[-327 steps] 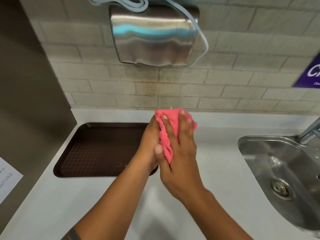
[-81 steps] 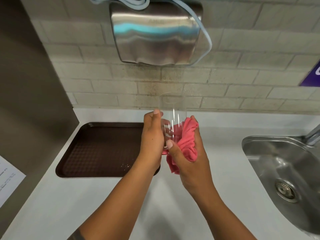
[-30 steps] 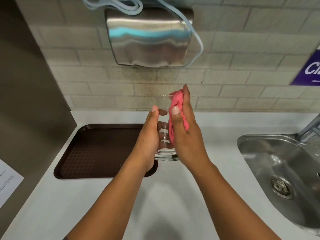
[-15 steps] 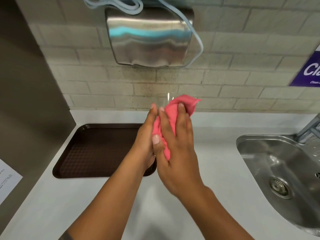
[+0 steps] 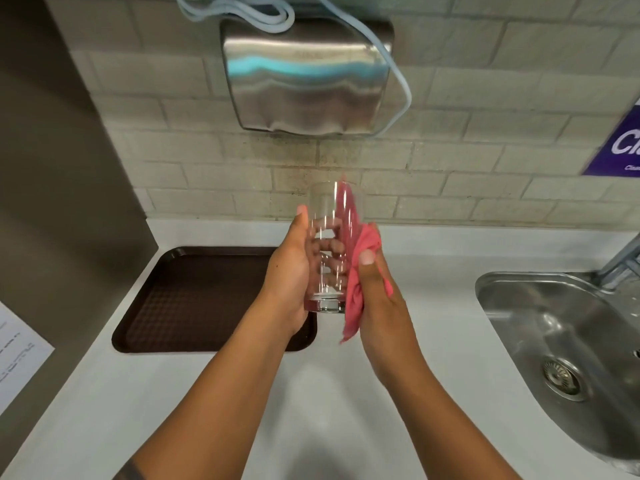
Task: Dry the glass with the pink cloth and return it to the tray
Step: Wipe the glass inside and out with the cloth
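Observation:
A clear tall glass (image 5: 329,216) is held upright above the white counter, near the right edge of the brown tray (image 5: 194,299). My left hand (image 5: 291,271) wraps its left side, fingers showing through the glass. My right hand (image 5: 377,296) presses the pink cloth (image 5: 360,268) against the glass's right side; a strip of cloth reaches up to the rim and a tail hangs below the base. The tray holds nothing but a few crumbs.
A steel hand dryer (image 5: 304,77) with a pale blue cable hangs on the brick wall above. A steel sink (image 5: 568,341) with a tap lies at the right. A brown panel (image 5: 62,188) bounds the left. A purple sign (image 5: 620,143) is on the wall.
Half a second ago my right hand covered the glass front with the cloth. Now it has slid to the right side and lower, leaving the glass front uncovered.

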